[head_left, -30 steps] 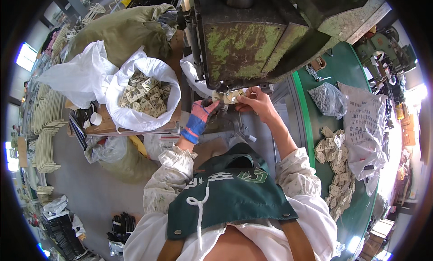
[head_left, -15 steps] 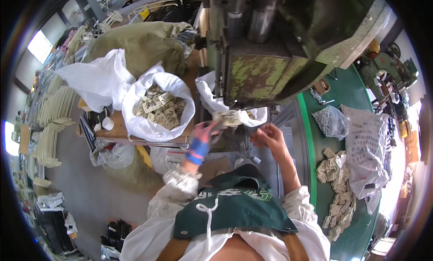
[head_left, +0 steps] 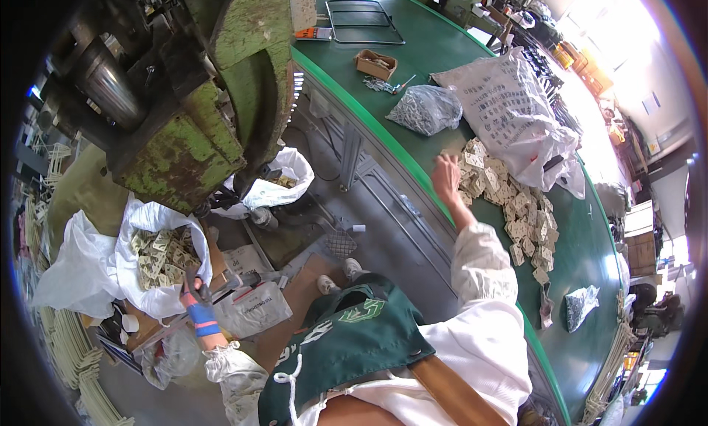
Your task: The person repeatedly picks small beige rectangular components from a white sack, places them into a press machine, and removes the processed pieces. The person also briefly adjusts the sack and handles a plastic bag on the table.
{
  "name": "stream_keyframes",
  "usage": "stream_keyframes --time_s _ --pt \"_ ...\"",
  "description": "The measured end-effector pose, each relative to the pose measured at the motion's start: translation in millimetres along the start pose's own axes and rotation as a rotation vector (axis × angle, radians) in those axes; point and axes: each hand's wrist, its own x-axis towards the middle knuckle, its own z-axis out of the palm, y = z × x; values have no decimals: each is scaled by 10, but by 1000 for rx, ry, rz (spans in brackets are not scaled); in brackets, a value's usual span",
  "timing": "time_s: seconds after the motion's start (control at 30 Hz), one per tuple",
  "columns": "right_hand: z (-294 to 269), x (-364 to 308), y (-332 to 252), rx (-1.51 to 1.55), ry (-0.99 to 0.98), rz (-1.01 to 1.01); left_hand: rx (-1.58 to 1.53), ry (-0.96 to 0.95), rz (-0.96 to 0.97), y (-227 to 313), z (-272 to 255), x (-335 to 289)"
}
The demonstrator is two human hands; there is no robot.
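My right hand (head_left: pixel 446 177) reaches over the green table's near edge, at the left border of a heap of cream metal plates (head_left: pixel 509 197). Its fingers are loosely bent and apart, and no plate shows in them. My left hand (head_left: pixel 194 299), in a pink and blue glove or wrap with dark finger parts, is beside the rim of a white woven sack (head_left: pixel 136 223). Similar small plates (head_left: pixel 164 256) fill that sack. The left fingers look parted around a gap, with no plate visible between them.
A worn green press (head_left: pixel 177 142) looms at upper left. Behind it stands another white sack (head_left: pixel 299 168). On the green table (head_left: pixel 413 54) lie a clear bag of small metal parts (head_left: pixel 426 109), a printed woven sack (head_left: pixel 501 105), a cardboard box (head_left: pixel 376 63) and a black wire frame (head_left: pixel 365 24).
My view has turned right. My right hand has gone from beside the press to the plate heap; my left hand has moved from the press to the sack, and its plate no longer shows.
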Motion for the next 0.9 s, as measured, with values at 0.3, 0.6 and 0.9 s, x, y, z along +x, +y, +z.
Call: stream_keyframes --time_s 0.3,0.6,0.9 --pt "544 500 849 -391 -315 -194 49 -310 -28 -462 1019 -634" --pt "-532 67 -1616 791 -284 -872 390 -484 12 -1495 2400 -953" --pt "278 648 -2977 934 -374 -1025 430 -286 -102 -1377 1846 -879"
